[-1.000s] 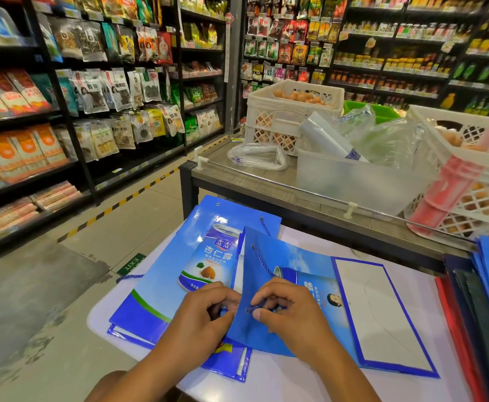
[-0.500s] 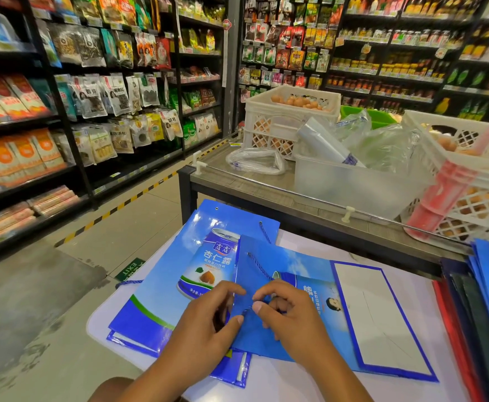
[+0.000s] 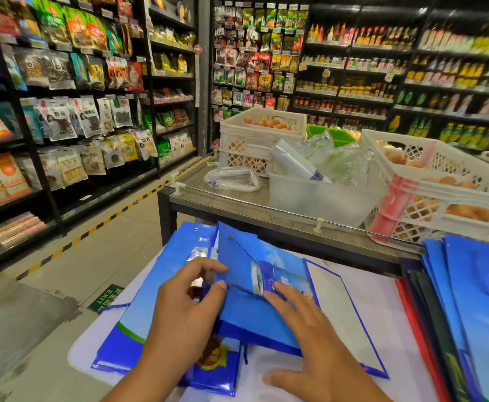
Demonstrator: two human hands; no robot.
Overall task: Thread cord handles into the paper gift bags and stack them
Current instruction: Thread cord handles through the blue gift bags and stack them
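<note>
At the lower centre of the frame the right hand [image 3: 315, 338] lies flat, fingers straight, pressing down the blue gift bag [image 3: 252, 311] on the white table [image 3: 382, 291]. It should keep that pressure so the paper cannot slide. Just left, the left hand [image 3: 185, 309] has a narrow grip, pinching what looks like the cord [image 3: 241, 250] (its end is blurred). I would draw it through gently before moving the bag onto the stack of bags [image 3: 150, 300] beneath.

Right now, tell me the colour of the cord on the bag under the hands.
Dark blue cord, twisted, on the blue bag; head view.
</note>
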